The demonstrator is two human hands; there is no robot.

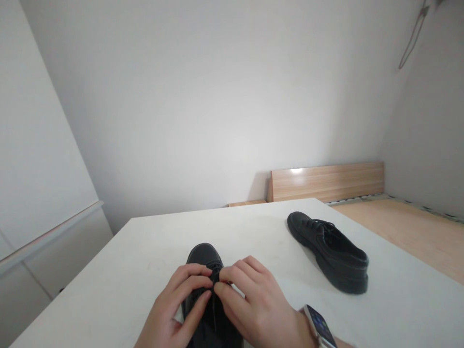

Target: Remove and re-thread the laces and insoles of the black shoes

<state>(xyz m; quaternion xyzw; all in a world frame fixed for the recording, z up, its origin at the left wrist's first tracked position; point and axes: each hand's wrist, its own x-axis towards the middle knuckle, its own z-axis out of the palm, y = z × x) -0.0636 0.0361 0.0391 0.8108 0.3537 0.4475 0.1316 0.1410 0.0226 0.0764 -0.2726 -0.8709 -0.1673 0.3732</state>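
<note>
So the near shoe (207,330) is on the white table (108,295), toe pointing away, and both hands are right on top of it. Right hand (259,300) looks like it's pinching the laces (215,266) between thumb and finger; left hand (169,302) has its fingertips bunched just beside, can't tell if they've actually got hold of any. My worry: black lace on black shoe, crowded fingers, so a strand could easily slip or snag. The other shoe (331,256) is farther back, right of the near shoe, well apart.
</note>
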